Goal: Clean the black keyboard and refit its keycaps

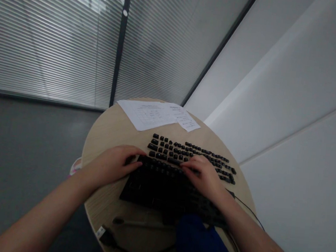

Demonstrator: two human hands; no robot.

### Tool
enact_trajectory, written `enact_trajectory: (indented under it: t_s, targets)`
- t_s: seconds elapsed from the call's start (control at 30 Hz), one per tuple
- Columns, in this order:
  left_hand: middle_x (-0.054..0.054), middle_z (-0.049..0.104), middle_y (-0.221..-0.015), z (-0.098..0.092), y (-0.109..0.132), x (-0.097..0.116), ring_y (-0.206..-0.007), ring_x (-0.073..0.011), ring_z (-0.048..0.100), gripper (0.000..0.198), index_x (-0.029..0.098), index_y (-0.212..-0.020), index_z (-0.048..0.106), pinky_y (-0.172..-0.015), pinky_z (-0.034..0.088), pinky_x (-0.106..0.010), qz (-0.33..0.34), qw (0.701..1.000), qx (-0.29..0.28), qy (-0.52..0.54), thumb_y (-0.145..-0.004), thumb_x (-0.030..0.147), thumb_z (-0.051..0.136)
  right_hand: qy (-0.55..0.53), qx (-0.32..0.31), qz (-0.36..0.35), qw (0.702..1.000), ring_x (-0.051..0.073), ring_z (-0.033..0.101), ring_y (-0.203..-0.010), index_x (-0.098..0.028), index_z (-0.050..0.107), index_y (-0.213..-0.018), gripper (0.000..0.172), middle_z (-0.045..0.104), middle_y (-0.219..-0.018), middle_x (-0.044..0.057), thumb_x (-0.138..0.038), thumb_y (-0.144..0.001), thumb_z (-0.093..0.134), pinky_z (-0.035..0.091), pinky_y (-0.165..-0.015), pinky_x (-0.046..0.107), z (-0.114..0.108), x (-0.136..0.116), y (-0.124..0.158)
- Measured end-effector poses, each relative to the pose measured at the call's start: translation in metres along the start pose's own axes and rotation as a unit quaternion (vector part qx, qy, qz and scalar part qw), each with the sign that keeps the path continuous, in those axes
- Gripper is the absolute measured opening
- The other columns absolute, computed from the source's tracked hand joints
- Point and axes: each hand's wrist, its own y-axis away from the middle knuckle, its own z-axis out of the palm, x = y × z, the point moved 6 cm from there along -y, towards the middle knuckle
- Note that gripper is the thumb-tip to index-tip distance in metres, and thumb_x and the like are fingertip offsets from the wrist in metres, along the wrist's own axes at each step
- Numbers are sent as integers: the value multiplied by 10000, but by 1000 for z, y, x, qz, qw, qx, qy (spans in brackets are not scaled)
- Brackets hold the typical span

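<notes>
A black keyboard base (156,189) lies on the round wooden table, with a row of keycaps along its far edge. My left hand (120,163) touches the base's far left corner, thumb and index finger apart around it. Beyond the base, loose black keycaps (160,149) are laid out in rows. My right hand (200,174) is at the near side of these rows, its fingertips pinched at the right end of a long black keycap (174,161). Whether it grips that keycap is too dark to tell for certain.
White printed papers (151,114) lie at the far side of the round table (99,131). Nearer me are a blue cloth-like item (201,244), a tool with a pale shaft (144,224), and a black cable with a USB plug (104,235). A white wall rises at right.
</notes>
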Motion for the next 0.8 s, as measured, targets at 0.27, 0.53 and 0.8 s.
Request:
enact_trajectory:
  t_s: [0.27,0.53,0.8]
  targets:
    - [-44,760,-946,1,1,-3,-827,-223,673,351,263,-1193,725,-790,486,-347,-11,1000,-2,1,-899,386,576,71,-11,170,983,247,720,-972,-191,798,-1010,198,792,-1023,86,-203,-902,633,525,-927,390,-6,125,-61]
    - [-39,760,-964,1,1,-3,-845,-217,675,342,268,-1197,719,-791,485,-338,-15,1000,-14,13,-899,361,580,37,-57,206,976,242,717,-1028,-183,788,-992,195,791,-1076,83,-146,-814,720,517,-967,360,37,169,-89]
    - [-42,764,-1005,2,0,-3,-910,-233,688,341,261,-1195,719,-832,493,-354,-15,999,-27,14,-887,328,587,17,-58,207,976,181,708,-855,-189,751,-993,234,786,-959,41,-124,-769,733,529,-810,290,46,170,-98]
